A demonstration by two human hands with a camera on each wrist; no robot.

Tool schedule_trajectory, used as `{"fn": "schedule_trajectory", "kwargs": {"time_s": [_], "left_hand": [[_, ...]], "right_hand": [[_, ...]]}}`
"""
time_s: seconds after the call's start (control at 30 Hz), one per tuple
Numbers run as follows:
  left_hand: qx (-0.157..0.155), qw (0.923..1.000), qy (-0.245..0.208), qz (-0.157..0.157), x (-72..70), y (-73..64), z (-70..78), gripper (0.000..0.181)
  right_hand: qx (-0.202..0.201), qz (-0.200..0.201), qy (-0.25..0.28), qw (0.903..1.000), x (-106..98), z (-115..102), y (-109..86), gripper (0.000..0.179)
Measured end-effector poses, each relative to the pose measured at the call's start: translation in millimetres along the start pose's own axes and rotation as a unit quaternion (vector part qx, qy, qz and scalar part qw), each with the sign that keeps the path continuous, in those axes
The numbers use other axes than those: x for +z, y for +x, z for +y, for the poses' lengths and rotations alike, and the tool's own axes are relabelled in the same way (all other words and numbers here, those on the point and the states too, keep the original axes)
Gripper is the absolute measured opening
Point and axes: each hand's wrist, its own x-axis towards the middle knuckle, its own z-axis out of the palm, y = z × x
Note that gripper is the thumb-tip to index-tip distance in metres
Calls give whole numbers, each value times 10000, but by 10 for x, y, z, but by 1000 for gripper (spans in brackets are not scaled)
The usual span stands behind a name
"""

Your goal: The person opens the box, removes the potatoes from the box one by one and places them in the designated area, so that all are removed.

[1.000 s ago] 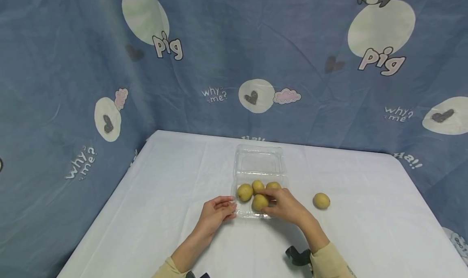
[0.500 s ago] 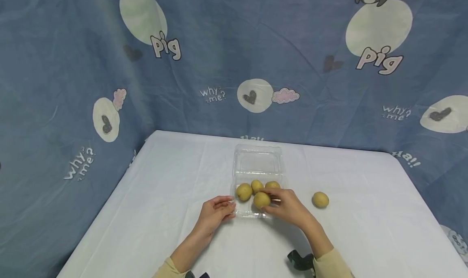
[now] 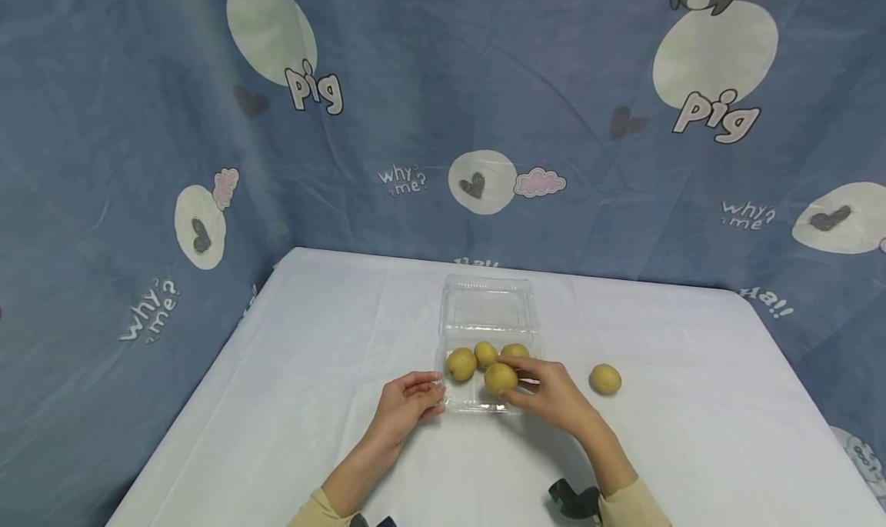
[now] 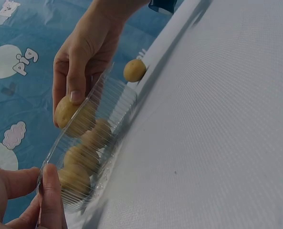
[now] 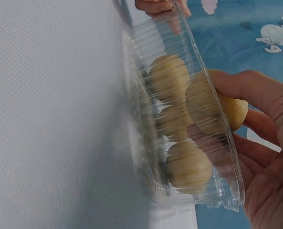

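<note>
My right hand (image 3: 550,392) grips a round yellow fruit (image 3: 500,378) between thumb and fingers, raised over the near right part of a clear plastic clamshell box (image 3: 477,405). In the left wrist view this held fruit (image 4: 65,112) shows partly above the rim. Three similar fruits lie inside: one at the left (image 3: 461,364), one in the middle (image 3: 486,353) and one at the right (image 3: 515,351), partly hidden behind my right hand. With thumb and fingers on either side of the wall, my left hand (image 3: 407,405) pinches the box's left rim. The hinged lid (image 3: 487,305) lies folded back, away from me.
One more yellow fruit (image 3: 605,379) rests on the white tablecloth (image 3: 699,404), right of the box. Behind the table hangs a blue printed curtain (image 3: 388,127). A dark device (image 3: 576,501) is strapped at my right wrist, close over the cloth.
My right hand has lifted the fruit slightly and shifted it a little to the right, away from the fruit at the left. My left hand stays at the box's rim.
</note>
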Motion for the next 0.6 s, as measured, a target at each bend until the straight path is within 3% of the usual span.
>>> {"fn": "schedule_trajectory", "kwargs": {"time_s": [0.4,0.6], "left_hand": [[-19,10000,-2,-41,2,-7,12,38],[-8,10000,17,-18,7,-19,31,38]], "right_hand": [[-84,190,69,9998,-56,-17,-83,48],[123,256,25,9996,-98,-29,-128,51]]}}
